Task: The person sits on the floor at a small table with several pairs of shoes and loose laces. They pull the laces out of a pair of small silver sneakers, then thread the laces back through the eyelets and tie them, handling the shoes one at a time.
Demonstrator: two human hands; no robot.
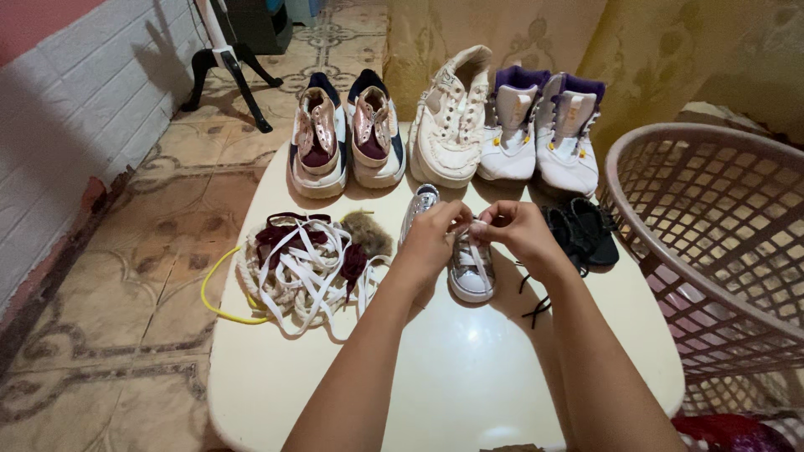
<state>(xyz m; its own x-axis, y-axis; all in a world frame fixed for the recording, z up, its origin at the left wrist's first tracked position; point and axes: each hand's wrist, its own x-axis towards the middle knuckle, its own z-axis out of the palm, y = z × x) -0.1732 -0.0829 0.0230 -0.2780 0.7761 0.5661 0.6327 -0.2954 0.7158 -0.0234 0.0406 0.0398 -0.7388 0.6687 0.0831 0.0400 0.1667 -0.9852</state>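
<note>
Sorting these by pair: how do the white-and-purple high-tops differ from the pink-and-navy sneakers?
The white-and-purple high-tops have tall purple collars; the pink-and-navy sneakers are low-cut. The high-tops stand at the table's back right, the sneakers back left. Both pairs point away, side by side.

Warm, dim indoor light. Soft glare on the cream table; shadows thrown leftward. Sharp centre, bowed edges.

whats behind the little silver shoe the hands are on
Behind the silver shoe stands a row of shoes: a pink and navy pair, a white sneaker and a white and purple pair. Both hands, left and right, cover the shoe's top, so its far end is hidden.
</note>
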